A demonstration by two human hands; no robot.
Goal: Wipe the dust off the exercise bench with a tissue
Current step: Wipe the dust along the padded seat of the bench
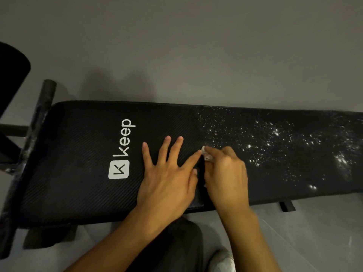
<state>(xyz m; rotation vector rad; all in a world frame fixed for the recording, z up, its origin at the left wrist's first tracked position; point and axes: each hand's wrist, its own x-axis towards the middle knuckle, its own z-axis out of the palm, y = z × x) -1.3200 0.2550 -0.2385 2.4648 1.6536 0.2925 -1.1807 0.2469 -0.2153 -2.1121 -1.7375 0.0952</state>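
Note:
A long black padded exercise bench [78, 146] lies across the view, with a white "keep" logo [122, 150] on its left half. White dust specks [275, 142] cover its right half; the left half looks dark and clean. My left hand [169, 173] rests flat on the pad, fingers spread, just right of the logo. My right hand [225, 171] is beside it, closed on a small crumpled white tissue [206, 154] that is pressed to the pad at the left edge of the dusty area. Most of the tissue is hidden under the fingers.
The bench stands on a grey floor [196, 46]. A black metal crossbar [42, 118] and a black foam roller [11, 75] sit at the bench's left end. A black strap tab [287, 206] hangs from the near edge. My dark trouser knee [176, 244] and light shoe [223, 261] are below.

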